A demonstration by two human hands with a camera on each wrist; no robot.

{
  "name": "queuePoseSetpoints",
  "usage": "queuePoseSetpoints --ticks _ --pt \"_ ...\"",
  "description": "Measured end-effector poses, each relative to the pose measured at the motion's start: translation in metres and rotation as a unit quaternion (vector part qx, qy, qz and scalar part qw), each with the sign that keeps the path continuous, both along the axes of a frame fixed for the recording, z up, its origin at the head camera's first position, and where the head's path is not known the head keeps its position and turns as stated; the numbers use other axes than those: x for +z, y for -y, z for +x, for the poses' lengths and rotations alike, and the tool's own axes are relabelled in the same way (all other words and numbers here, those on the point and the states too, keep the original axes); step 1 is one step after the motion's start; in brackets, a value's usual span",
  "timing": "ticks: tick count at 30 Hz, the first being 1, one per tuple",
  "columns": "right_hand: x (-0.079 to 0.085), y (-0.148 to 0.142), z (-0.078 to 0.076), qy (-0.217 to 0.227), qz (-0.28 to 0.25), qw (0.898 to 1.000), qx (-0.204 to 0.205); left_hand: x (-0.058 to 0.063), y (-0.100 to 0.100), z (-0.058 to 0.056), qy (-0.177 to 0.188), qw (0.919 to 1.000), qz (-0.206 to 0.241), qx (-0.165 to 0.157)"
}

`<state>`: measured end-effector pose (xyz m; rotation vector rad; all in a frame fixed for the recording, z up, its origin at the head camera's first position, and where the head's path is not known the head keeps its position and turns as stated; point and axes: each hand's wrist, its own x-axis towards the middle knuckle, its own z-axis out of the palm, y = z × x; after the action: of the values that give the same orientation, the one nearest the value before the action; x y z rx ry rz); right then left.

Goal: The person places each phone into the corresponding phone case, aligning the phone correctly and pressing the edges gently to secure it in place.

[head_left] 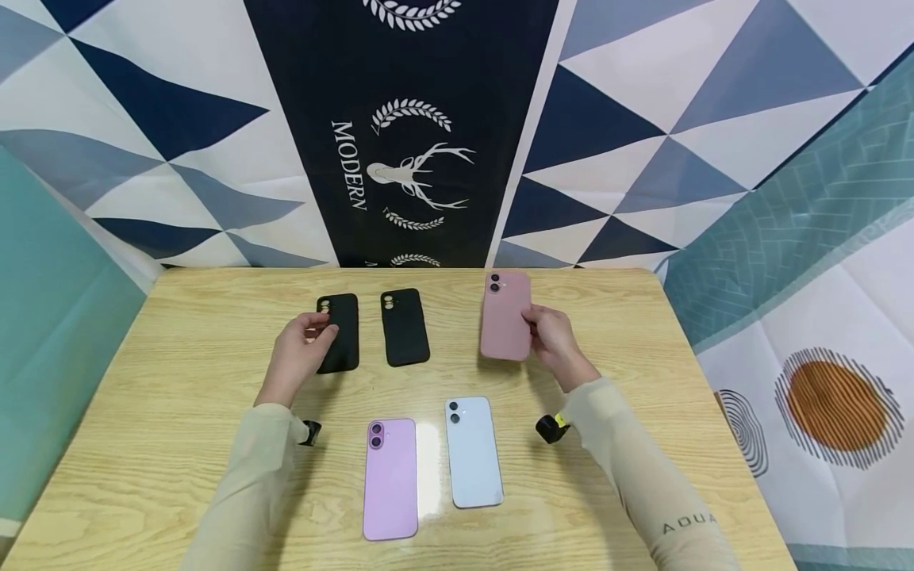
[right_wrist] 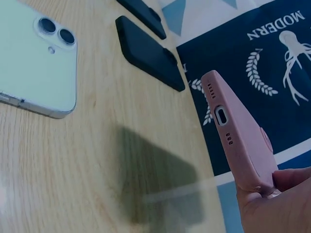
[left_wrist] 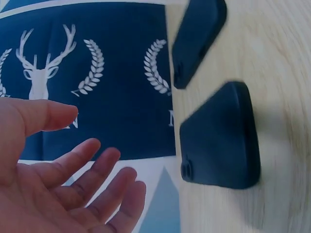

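My right hand (head_left: 555,337) grips the lower right edge of a pink phone case (head_left: 505,317), held above the table at the back. Dark camera lenses show at its top, and in the right wrist view its lower end (right_wrist: 233,121) has a port cutout with speaker holes. My left hand (head_left: 300,353) hovers at the leftmost black phone case (head_left: 344,337). In the left wrist view the fingers (left_wrist: 90,179) are spread loosely, holding nothing, apart from that black case (left_wrist: 218,141). A second black phone case (head_left: 405,327) lies to its right.
Nearer the front of the wooden table (head_left: 178,476) lie a purple phone (head_left: 390,480) and a white phone (head_left: 474,452), backs up. A patterned cloth (head_left: 421,143) hangs along the table's back edge, and more patterned cloth (head_left: 814,333) stands at the right.
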<state>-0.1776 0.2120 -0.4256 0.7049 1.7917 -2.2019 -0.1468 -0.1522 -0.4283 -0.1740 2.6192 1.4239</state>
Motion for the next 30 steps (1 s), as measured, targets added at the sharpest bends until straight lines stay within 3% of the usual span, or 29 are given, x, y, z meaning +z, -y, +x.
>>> queuePoseSetpoints --ticks 6,17,30 --pt "-0.004 -0.001 -0.002 0.013 0.003 1.0 0.008 -0.004 0.003 -0.003 -0.002 0.9994 -0.032 0.011" --pt "-0.017 -0.002 -0.012 0.017 0.015 1.0 -0.003 -0.008 0.006 -0.008 0.009 0.9993 -0.028 0.022" --pt "-0.04 0.002 -0.03 0.042 0.076 0.996 -0.015 -0.015 0.011 -0.011 0.029 0.9983 -0.033 0.039"
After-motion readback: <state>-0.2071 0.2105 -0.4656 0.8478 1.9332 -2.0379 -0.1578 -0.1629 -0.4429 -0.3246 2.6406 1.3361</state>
